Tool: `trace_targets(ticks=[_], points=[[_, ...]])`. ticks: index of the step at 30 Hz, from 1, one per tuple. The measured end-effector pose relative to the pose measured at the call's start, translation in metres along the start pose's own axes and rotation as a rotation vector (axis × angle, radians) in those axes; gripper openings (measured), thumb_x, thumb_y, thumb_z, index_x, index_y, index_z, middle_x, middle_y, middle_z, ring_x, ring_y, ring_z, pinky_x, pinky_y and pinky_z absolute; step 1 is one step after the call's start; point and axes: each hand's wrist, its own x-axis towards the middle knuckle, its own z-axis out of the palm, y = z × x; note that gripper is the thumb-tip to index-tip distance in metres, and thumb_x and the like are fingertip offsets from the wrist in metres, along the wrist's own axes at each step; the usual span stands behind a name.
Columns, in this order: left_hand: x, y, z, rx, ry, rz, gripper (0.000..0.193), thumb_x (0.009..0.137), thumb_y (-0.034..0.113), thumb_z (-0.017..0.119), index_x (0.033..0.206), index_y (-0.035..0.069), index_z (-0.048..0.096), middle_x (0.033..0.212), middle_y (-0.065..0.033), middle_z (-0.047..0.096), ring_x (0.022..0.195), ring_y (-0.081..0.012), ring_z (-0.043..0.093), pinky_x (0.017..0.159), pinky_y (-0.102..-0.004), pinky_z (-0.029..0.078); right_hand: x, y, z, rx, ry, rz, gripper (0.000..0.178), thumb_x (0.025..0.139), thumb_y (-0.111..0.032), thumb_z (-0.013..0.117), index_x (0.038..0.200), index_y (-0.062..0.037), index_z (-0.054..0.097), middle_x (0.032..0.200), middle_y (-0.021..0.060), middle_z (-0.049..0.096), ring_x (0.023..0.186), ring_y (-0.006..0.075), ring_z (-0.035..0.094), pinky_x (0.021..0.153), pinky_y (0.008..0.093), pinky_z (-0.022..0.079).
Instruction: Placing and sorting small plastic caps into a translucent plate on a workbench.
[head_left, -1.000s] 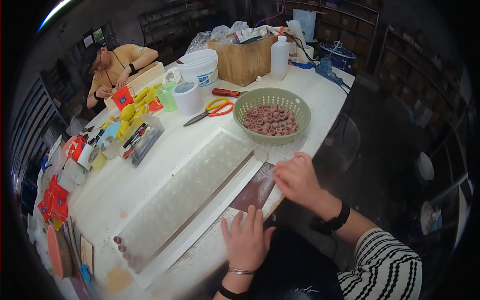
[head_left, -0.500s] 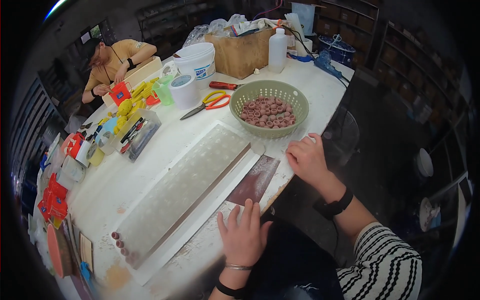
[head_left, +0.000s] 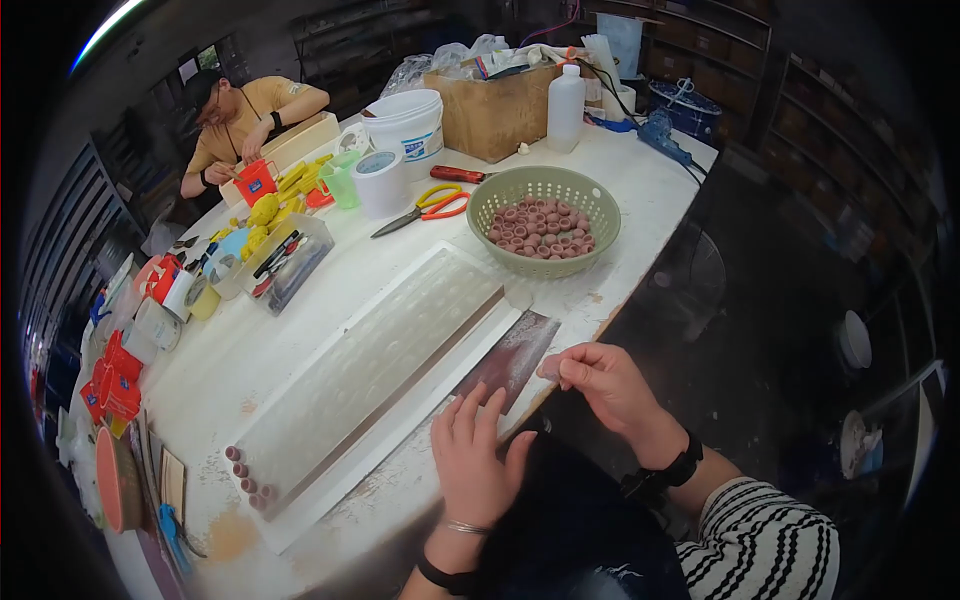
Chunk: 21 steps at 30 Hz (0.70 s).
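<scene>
My left hand point(head_left: 468, 455) lies with fingers spread at the near left end of a dark red sheet of sandpaper point(head_left: 505, 365), which is dusted white. To its right, my right hand point(head_left: 610, 392) pinches a small brownish piece point(head_left: 550, 367) over the table edge, mostly hidden by the fingers. Several small reddish-brown cup-shaped pieces point(head_left: 527, 228) fill the bottom of a green perforated basket point(head_left: 480, 205). A long pale board point(head_left: 370, 370) with round smudges lies left of the sandpaper. A short row of the same cups point(head_left: 248, 486) stands at its near left end.
Beyond the board lie orange-and-yellow-handled scissors point(head_left: 430, 208), a red-handled tool point(head_left: 457, 174), a white bucket point(head_left: 405, 125) and a cardboard box point(head_left: 492, 115). A white bottle point(head_left: 565, 110) stands behind the basket. Across the table, a person point(head_left: 245, 115) works at a red container point(head_left: 256, 182).
My right hand has come down and nearer from beside the basket, toward the sandpaper, its fingers now pinched together. My left hand has shifted slightly left and up. The view has tilted a little.
</scene>
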Motion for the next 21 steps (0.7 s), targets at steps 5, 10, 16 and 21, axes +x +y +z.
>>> trace_targets(ticks=[5,10,16,21], points=[[0.002,0.003,-0.005,-0.439,0.158,-0.101,0.044,0.086,0.021,0.078,0.125,0.006,0.065,0.12,-0.0157,0.065,0.112,-0.034,0.059,0.098,-0.0424,0.046,-0.014,0.027,0.028,0.327,-0.165,0.211,0.023,0.1,-0.018,0.064,0.11,0.0024,0.069,0.105,0.008,0.07,0.094,0.0126,0.062,0.087,0.0268,0.049],[-0.007,0.001,-0.002,-0.758,0.157,-0.292,0.026,0.089,0.019,0.077,0.108,0.003,0.071,0.103,-0.0101,0.069,0.095,-0.0209,0.064,0.087,-0.0329,0.05,-0.02,0.031,0.052,0.38,-0.231,0.3,0.024,0.101,-0.02,0.063,0.11,0.0011,0.067,0.103,0.0082,0.069,0.098,0.0158,0.065,0.095,0.0332,0.052],[-0.006,-0.003,-0.004,-0.932,0.251,-0.37,0.018,0.098,0.016,0.068,0.103,0.0,0.073,0.094,-0.0064,0.069,0.088,-0.0138,0.063,0.08,-0.0266,0.049,-0.014,0.03,0.066,0.379,-0.115,0.362,0.018,0.102,-0.018,0.062,0.104,-0.0003,0.066,0.095,0.0043,0.065,0.088,0.0126,0.059,0.086,0.0297,0.049],[-0.026,-0.022,-0.006,-0.844,0.339,-0.446,0.023,0.105,0.014,0.054,0.109,-0.002,0.07,0.097,-0.007,0.07,0.092,-0.014,0.065,0.084,-0.0263,0.05,-0.012,0.041,0.085,0.38,-0.14,0.339,0.015,0.101,-0.014,0.062,0.106,0.0005,0.065,0.095,0.0061,0.066,0.088,0.0131,0.058,0.085,0.0296,0.049]])
